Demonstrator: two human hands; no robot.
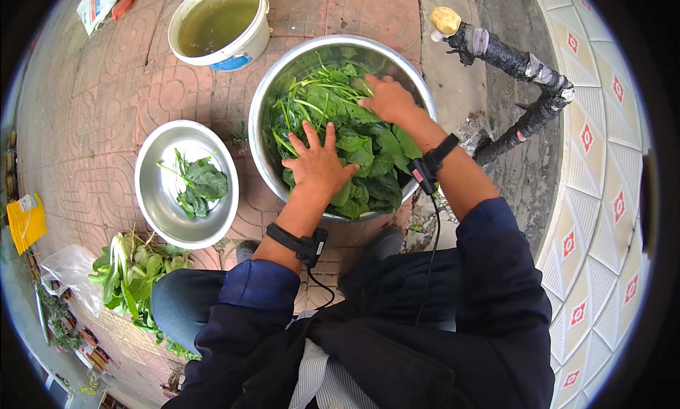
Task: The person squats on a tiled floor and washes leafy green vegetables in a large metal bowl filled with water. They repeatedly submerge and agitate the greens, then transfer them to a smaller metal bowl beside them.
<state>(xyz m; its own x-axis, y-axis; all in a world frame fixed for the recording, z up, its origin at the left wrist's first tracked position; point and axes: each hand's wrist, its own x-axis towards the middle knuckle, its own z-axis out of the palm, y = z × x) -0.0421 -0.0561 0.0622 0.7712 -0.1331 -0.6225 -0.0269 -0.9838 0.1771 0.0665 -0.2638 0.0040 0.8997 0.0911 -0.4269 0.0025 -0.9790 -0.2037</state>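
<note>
A large stainless steel basin (257, 111) before me is heaped with wet leafy greens (366, 148), their pale stems mostly towards the far left side. My left hand (319, 162) lies palm down on the greens, fingers spread, grasping nothing. At the far right part of the same basin, my right hand (390, 98) reaches over the stems; its fingertips are blurred, and whether they pinch any stem is unclear. To the left, a smaller steel bowl (154, 196) holds a few leafy sprigs (201, 183).
Beyond the small bowl stands a white plastic bucket (260, 37) of murky greenish water. More greens (133, 281) lie by my left knee beside a clear plastic bag (74, 273). A black wrapped pipe (510, 63) rises at right near the tiled wall (589, 159). Cables hang from both wrist straps.
</note>
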